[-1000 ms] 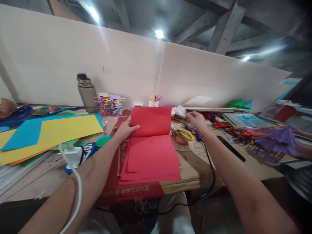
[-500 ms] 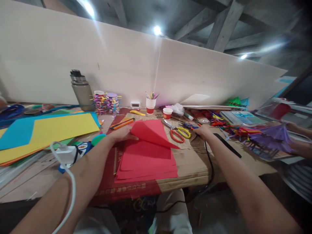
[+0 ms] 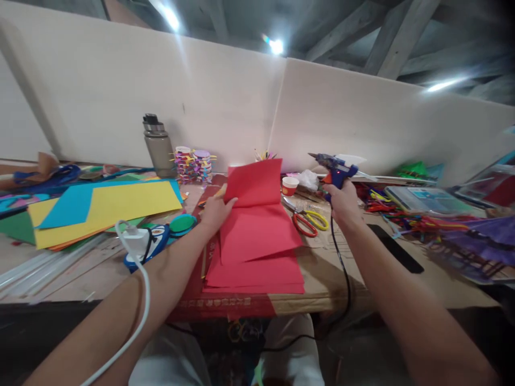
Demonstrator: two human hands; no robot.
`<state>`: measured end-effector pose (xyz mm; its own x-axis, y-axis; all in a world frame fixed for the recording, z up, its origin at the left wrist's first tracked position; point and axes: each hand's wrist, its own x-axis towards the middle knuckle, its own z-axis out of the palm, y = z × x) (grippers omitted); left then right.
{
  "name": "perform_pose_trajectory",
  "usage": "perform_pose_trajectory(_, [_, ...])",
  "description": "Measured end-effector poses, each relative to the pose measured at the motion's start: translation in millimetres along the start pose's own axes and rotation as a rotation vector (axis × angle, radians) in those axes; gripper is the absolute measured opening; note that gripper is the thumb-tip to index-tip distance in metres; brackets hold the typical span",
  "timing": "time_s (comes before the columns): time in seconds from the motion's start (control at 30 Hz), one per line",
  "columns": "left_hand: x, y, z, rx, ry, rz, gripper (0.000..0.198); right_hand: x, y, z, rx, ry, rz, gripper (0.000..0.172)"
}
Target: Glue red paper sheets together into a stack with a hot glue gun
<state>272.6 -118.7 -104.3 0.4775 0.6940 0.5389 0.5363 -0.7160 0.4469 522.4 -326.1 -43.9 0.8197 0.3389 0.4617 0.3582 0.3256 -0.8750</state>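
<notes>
My left hand [image 3: 217,212] is closed on the left edge of a red paper sheet [image 3: 254,182], whose far part is folded up and stands raised. Under it lie more red sheets [image 3: 257,276] in a loose stack on a flattened cardboard piece [image 3: 322,297]. In my right hand [image 3: 341,201] is a blue hot glue gun [image 3: 336,167], lifted above the table with its nozzle pointing left. A small red light glows on its body, and its black cord [image 3: 341,262] hangs down to the table edge. Scissors [image 3: 308,221] with red and yellow handles lie between the hands.
Yellow and blue paper sheets [image 3: 132,201] lie on the left, beside a power strip with a white plug [image 3: 137,241]. A grey bottle [image 3: 158,150], decorated cups [image 3: 202,166] and a red-white paper cup [image 3: 289,186] stand behind. A black phone-like slab [image 3: 394,249] and a clear box [image 3: 422,199] lie right.
My right hand has picked the glue gun up from the table and raised it. My left hand has lifted the folded sheet's far part higher. The view has turned slightly left.
</notes>
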Motion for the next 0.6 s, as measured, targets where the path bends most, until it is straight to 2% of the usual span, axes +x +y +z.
perform_pose_trajectory(0.07, [-7, 5, 3.5, 0.002, -0.038, 0.167, 0.029, -13, -10, 21, 0.061, -0.083, -0.040, 0.029])
perform_pose_trajectory(0.1, [-10, 8, 4.5, 0.000, -0.045, 0.240, 0.026, -18, -14, 28, 0.094, -0.077, -0.072, 0.029])
perform_pose_trajectory(0.2, [-19, 17, 1.6, -0.037, -0.004, 0.452, 0.025, -27, -17, 40, 0.193, 0.016, -0.150, 0.030])
perform_pose_trajectory(0.3, [-20, 25, -9.5, -0.097, 0.119, 0.646, 0.028, -27, -12, 38, 0.275, 0.117, -0.142, 0.028])
perform_pose_trajectory(0.37, [-17, 28, -18.0, -0.114, 0.200, 0.716, 0.027, -24, -7, 34, 0.317, 0.196, -0.101, 0.026])
perform_pose_trajectory(0.47, [-9, 25, -26.4, -0.107, 0.296, 0.729, 0.026, -19, -1, 30, 0.360, 0.265, -0.031, 0.028])
perform_pose_trajectory(0.53, [-6, 22, -28.1, -0.066, 0.291, 0.744, 0.027, -17, 2, 28, 0.356, 0.260, -0.005, 0.032])
perform_pose_trajectory(0.6, [-7, 23, -28.6, -0.013, 0.231, 0.794, 0.028, -17, 5, 27, 0.326, 0.233, 0.010, 0.035])
